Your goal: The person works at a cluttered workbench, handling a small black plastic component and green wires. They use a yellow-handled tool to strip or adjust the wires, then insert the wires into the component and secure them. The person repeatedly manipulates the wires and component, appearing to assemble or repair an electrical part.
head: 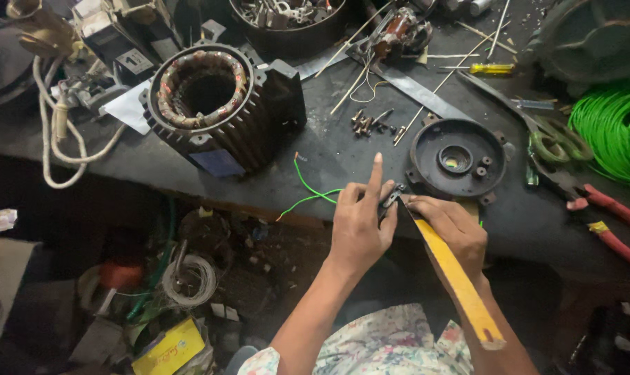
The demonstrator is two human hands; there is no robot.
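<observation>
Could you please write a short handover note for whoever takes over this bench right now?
Left hand: pinching a small dark part at the bench edge, index finger raised.
Right hand: holding a yellow-handled tool against that part.
Green wire lies beside the left hand.
Stator housing and end cover sit separate on the bench; loose bolts between them.
Motor still disassembled.

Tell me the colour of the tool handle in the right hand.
Yellow handle, held by the right hand; head view.
</observation>
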